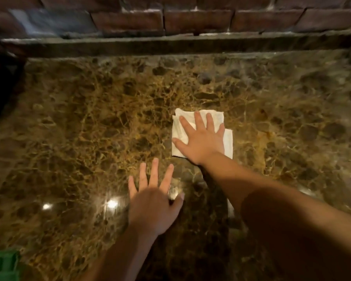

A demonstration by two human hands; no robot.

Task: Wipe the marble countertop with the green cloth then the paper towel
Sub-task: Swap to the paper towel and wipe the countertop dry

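The right hand [201,138] lies flat, fingers spread, pressing on the folded white paper towel [228,141] near the middle of the brown marble counter [79,118]; it grips nothing, only its palm and fingers bear down. The left hand [152,203] rests open and empty on the bare counter, at about 7 o'clock from the towel and apart from it. The green cloth [2,266] sits at the counter's near-left corner, around 8 o'clock from the left hand, well apart from both hands.
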